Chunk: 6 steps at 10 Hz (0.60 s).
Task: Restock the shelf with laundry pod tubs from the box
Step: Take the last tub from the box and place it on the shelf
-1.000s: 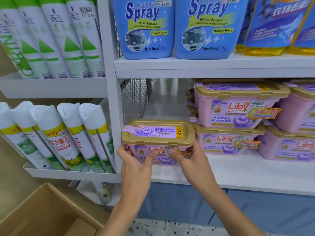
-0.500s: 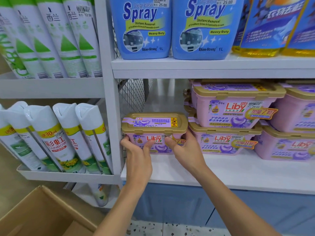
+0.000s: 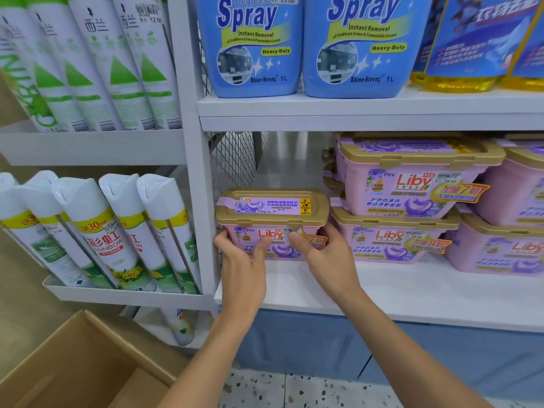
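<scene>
A pink laundry pod tub (image 3: 272, 214) with a gold lid sits on the white shelf (image 3: 412, 293), at its left end against the wire mesh side. My left hand (image 3: 240, 260) grips its left front corner and my right hand (image 3: 321, 254) grips its right front. Right beside it stand two stacked pod tubs (image 3: 394, 201) of the same kind, with more pod tubs (image 3: 506, 219) further right. The open cardboard box (image 3: 79, 369) is on the floor at lower left; its inside is mostly out of view.
Blue spray bottles (image 3: 300, 45) and yellow detergent bottles (image 3: 477, 45) fill the shelf above. To the left, tilted racks hold green-and-white aerosol cans (image 3: 97, 66) and white-capped cans (image 3: 106, 231). Behind the held tub the shelf runs back bare to the wall.
Both hands have pushed the tub from the shelf's front edge further back and set it down beside the stacked tubs. The view has shifted slightly upward.
</scene>
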{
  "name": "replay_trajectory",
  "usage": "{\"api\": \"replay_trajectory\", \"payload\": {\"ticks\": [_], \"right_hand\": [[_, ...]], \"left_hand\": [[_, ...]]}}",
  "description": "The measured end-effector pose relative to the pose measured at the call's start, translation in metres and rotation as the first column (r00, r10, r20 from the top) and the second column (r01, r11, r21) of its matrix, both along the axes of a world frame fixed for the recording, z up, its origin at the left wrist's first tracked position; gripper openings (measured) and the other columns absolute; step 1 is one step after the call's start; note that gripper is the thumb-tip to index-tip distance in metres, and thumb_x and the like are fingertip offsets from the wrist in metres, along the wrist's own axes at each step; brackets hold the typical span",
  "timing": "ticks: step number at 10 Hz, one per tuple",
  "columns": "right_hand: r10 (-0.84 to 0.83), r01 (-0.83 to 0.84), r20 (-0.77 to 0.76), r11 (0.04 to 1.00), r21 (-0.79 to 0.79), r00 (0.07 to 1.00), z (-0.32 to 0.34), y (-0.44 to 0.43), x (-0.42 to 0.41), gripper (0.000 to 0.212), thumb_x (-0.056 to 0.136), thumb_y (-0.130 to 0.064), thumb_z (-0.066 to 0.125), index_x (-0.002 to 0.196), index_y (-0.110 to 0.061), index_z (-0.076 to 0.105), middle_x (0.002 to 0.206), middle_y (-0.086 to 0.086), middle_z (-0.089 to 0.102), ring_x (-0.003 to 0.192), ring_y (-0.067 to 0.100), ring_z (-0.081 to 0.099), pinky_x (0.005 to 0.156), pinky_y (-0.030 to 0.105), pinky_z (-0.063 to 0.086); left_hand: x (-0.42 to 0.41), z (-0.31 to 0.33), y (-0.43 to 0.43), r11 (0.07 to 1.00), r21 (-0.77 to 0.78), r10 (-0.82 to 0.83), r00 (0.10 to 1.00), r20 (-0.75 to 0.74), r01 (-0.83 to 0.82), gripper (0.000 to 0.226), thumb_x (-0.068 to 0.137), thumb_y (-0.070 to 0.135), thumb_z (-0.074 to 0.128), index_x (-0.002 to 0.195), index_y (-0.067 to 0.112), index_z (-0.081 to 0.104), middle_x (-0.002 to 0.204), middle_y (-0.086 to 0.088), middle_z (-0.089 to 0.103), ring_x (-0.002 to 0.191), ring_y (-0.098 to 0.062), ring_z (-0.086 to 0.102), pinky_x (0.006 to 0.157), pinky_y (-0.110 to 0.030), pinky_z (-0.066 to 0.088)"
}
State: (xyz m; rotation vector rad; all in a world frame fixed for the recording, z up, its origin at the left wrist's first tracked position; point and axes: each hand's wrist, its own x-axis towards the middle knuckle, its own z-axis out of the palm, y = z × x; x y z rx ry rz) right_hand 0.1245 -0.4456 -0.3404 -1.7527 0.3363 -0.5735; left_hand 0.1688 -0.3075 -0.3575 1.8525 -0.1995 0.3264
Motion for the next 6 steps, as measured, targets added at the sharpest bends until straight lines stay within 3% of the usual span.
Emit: {"api": "replay_trajectory", "payload": {"ticks": [1,2,3,4,6], "right_hand": [[-0.019,0.018,-0.034,0.999,-0.037,0.999,0.007,0.0,-0.008,0.038,0.084,-0.034,0.078,0.119,-0.026,0.066,0.111,-0.017,0.072,0.098,-0.005,0.065,0.084,0.006,0.047],[-0.038,0.007,-0.16,0.982,-0.187,0.986,0.02,-0.001,-0.022,0.035,0.09,-0.044,0.068,0.121,-0.028,0.062,0.117,-0.024,0.062,0.098,-0.001,0.064,0.089,0.026,0.051],[-0.064,-0.128,-0.417,0.9,-0.417,0.906,0.047,-0.003,-0.046,0.041,0.095,-0.05,0.054,0.133,-0.035,0.053,0.135,-0.013,0.058,0.115,0.021,0.061,0.087,0.04,0.053],[-0.089,-0.252,-0.532,0.807,-0.534,0.842,0.092,-0.002,-0.069,0.048,0.096,-0.049,0.053,0.142,-0.036,0.048,0.147,-0.011,0.052,0.128,0.022,0.054,0.093,0.038,0.051],[-0.138,-0.315,-0.608,0.754,-0.577,0.782,0.206,0.008,-0.1,0.054,0.097,-0.05,0.05,0.146,-0.027,0.047,0.149,-0.001,0.052,0.135,0.026,0.049,0.105,0.038,0.042]], "left_hand": [[-0.004,0.005,0.006,0.999,0.038,-0.007,0.999,-0.044,0.009,0.062,0.094,0.036,0.07,0.137,0.014,0.031,0.142,0.003,0.052,0.12,-0.007,0.052,0.09,-0.018,0.043],[-0.018,0.016,0.014,0.975,0.222,0.025,0.99,-0.138,0.007,0.06,0.099,0.044,0.06,0.145,0.021,0.03,0.144,-0.003,0.055,0.129,-0.024,0.055,0.1,-0.041,0.048],[-0.039,0.048,0.028,0.888,0.455,0.044,0.969,-0.245,0.074,0.056,0.101,0.052,0.048,0.147,0.023,0.036,0.137,-0.007,0.061,0.122,-0.034,0.059,0.094,-0.047,0.051],[-0.06,0.099,0.035,0.783,0.595,-0.01,0.96,-0.279,0.181,0.054,0.102,0.053,0.044,0.147,0.022,0.044,0.138,-0.005,0.06,0.123,-0.031,0.058,0.092,-0.046,0.052],[-0.098,0.219,0.035,0.646,0.702,-0.09,0.943,-0.321,0.301,0.052,0.1,0.053,0.047,0.141,0.022,0.052,0.146,-0.002,0.056,0.134,-0.027,0.048,0.099,-0.045,0.05]]}}
